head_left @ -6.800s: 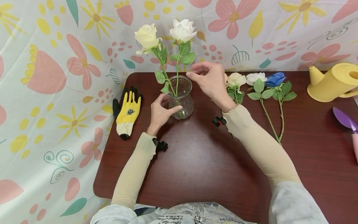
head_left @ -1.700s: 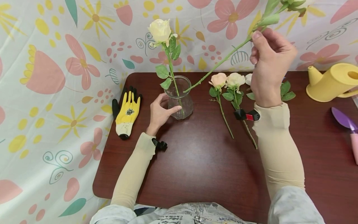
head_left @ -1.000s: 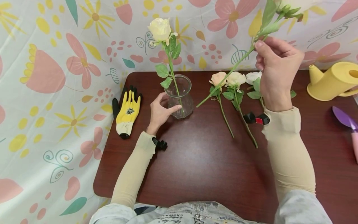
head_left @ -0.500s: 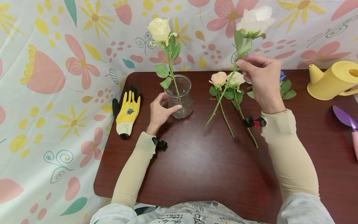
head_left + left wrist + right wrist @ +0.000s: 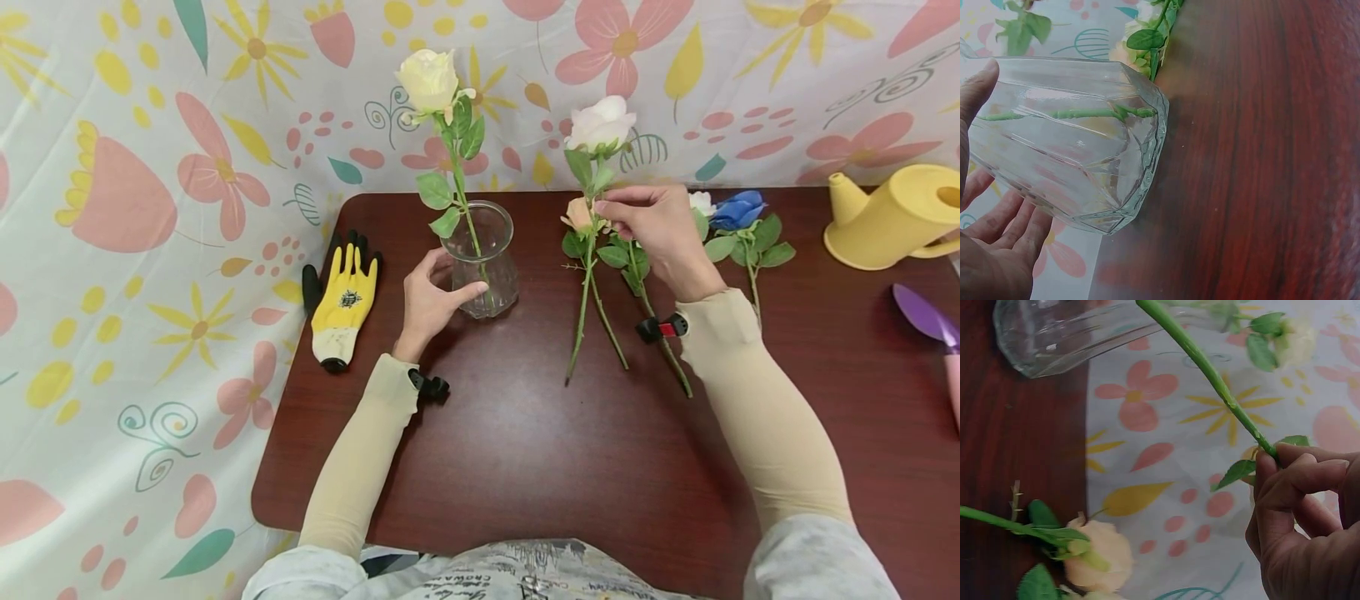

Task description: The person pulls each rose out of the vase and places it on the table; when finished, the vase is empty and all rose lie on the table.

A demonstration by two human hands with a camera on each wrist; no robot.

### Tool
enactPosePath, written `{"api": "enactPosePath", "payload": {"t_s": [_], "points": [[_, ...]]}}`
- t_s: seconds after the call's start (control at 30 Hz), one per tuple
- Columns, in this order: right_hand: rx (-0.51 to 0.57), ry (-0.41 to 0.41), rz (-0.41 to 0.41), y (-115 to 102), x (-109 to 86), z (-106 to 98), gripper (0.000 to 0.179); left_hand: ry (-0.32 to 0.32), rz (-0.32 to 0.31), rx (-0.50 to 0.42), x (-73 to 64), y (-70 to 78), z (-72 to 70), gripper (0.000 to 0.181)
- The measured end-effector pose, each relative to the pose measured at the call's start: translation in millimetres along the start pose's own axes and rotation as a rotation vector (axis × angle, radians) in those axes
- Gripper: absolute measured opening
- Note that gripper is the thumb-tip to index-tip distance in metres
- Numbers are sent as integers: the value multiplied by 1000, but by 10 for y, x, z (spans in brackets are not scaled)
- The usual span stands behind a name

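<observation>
My left hand (image 5: 431, 300) holds the clear glass vase (image 5: 501, 292) by its side, thumb in front and fingers behind. One cream rose (image 5: 429, 82) leans in the vase; its stem shows through the glass in the left wrist view. With thumb and fingertips, my right hand (image 5: 660, 229) pinches a white rose (image 5: 600, 125) by its green stem (image 5: 1072, 114), near the leaves. That rose is outside the vase, bloom up, its stem end pointing toward me. Behind it lies a peach rose (image 5: 579, 215), partly covered. My right hand hides another pale rose's bloom.
Right of my right hand lie a second white rose (image 5: 702, 202), partly hidden, and a blue rose (image 5: 738, 210). A yellow watering can (image 5: 892, 221) and a purple trowel (image 5: 918, 312) are farther right. At left lies a yellow-and-black glove (image 5: 347, 292). A flowered cloth (image 5: 225, 333) hangs behind.
The white rose stood in the vase at first; my right hand has drawn it out, carried it right, then lowered it beside the peach rose. My left hand stays on the vase.
</observation>
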State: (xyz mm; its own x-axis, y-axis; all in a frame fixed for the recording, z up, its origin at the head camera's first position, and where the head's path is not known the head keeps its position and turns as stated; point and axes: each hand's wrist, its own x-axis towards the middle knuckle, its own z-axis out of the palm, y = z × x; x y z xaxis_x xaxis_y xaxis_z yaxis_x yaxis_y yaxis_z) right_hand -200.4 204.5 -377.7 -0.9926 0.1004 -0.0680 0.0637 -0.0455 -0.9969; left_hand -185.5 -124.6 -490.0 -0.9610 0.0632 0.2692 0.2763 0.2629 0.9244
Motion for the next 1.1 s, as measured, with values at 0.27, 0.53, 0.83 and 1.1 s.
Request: {"api": "enactPosePath", "payload": {"t_s": [0.27,0.53,0.83,1.1], "points": [[-189,-84,63,231,129,23,9,-4,2,-6,10,-21,1,67],[-214,-124,84,437,243,66,10,0,0,2,18,-41,5,66],[-267,-146,136,608,370,77,22,3,2,-3,19,-46,3,65],[-357,-170,187,678,443,125,31,-1,-2,3,14,-38,0,64]]}}
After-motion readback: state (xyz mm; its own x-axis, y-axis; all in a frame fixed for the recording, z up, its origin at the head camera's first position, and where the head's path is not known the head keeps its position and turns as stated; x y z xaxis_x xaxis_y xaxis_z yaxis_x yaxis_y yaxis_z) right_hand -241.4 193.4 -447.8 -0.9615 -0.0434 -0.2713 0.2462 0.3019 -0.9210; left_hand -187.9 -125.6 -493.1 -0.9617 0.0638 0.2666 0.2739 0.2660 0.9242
